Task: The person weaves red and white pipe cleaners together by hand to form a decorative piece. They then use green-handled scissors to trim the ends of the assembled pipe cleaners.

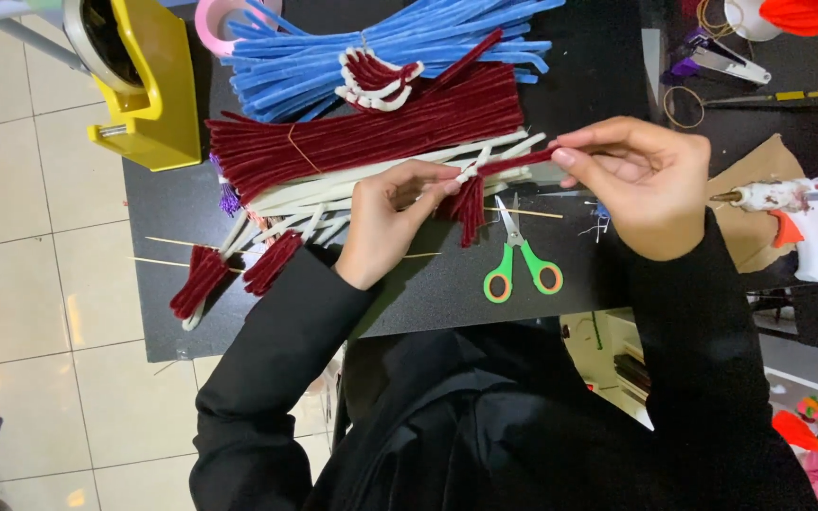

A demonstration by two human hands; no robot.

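together our left hand [395,222] and right hand [641,180] pinch a dark red pipe-cleaner piece [485,185], with green scissors [521,255] at six o'clock of it.

Scissors [521,254] (green-handled) block bare table [428,298] below hands.

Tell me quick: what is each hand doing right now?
Left hand: closed, pinching the folded dark red pipe cleaner piece.
Right hand: closed, fingertips pinching the other end of the same piece.
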